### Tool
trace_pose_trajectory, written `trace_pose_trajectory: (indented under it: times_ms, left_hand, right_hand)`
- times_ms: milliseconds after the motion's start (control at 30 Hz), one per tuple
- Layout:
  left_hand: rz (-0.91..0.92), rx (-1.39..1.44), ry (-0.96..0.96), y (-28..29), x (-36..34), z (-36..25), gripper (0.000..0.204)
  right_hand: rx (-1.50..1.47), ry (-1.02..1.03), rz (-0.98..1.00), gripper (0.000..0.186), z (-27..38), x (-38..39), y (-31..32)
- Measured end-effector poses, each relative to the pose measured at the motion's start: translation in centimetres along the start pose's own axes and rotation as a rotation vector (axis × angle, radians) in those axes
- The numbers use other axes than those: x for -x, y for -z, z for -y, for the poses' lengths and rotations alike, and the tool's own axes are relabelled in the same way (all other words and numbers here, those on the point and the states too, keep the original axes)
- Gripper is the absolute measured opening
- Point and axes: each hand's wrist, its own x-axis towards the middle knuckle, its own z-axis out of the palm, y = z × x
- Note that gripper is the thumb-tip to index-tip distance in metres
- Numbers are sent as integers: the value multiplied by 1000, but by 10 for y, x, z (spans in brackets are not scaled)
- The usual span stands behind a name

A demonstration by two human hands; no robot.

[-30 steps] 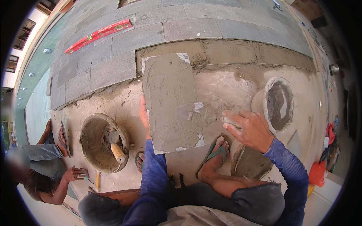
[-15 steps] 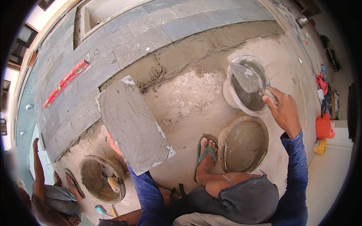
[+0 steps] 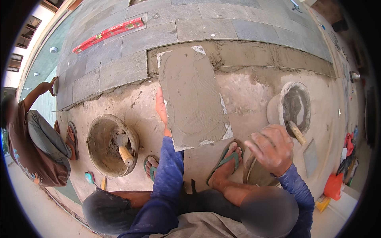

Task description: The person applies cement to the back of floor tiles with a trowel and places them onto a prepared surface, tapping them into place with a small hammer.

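A rectangular grey stone tile (image 3: pixel 194 99) spread with wet mortar lies tilted in front of me. My left hand (image 3: pixel 160 106) supports it from its left edge and underside, most of the fingers hidden beneath. Over the ground to the right, my right hand (image 3: pixel 270 148) is empty, its fingers loosely bent and apart. Just beyond it stands a mortar-stained bucket (image 3: pixel 274 106) with grey paste inside, and a trowel (image 3: pixel 295 132) rests in it, handle over the rim. A round mortar basin (image 3: pixel 258 174) is partly covered by my right hand and leg.
A wet mortar bed (image 3: pixel 258 54) runs along the laid paving (image 3: pixel 158 33), where a red spirit level (image 3: pixel 109 35) lies. Another bucket (image 3: pixel 93 144) holds a wooden-handled trowel (image 3: pixel 126 155). Another person (image 3: pixel 37 154) squats at left. A loose grey tile (image 3: pixel 314 158) lies at right.
My right hand has let go of the trowel, which now rests in the right bucket, and has come back nearer to me. The view has swung, so the tile appears farther right.
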Motion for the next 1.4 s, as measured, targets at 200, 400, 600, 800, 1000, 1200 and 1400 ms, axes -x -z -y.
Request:
trace_pose_trajectory:
  times_ms: [200,400,600,800,1000,1200,1400]
  left_hand:
    - [-85,2,-10,-23,2,0,47]
    - [209,98,-191,-22,0,-10,49]
    - [74,166,-99,-47,-7,-29,57]
    - [-322,-375,-83,-59,23,-12,60]
    - [-451,-419,44,-33,19,8,50]
    - [-436,-551,60,-29,1,-17,51]
    - [-406,-556,79,-31,-15,-9,53]
  right_hand:
    - [-35,368,-1,19,57,-36,-43]
    - [77,493,-48,26,79,-75,-25]
    - [108,448,-108,22,109,-161,12]
    - [194,159,11,24,125,-271,38]
    - [66,-138,126,26,121,-283,55]
    - [-81,-296,81,26,102,-267,48]
    - [-42,-183,66,24,78,-274,33]
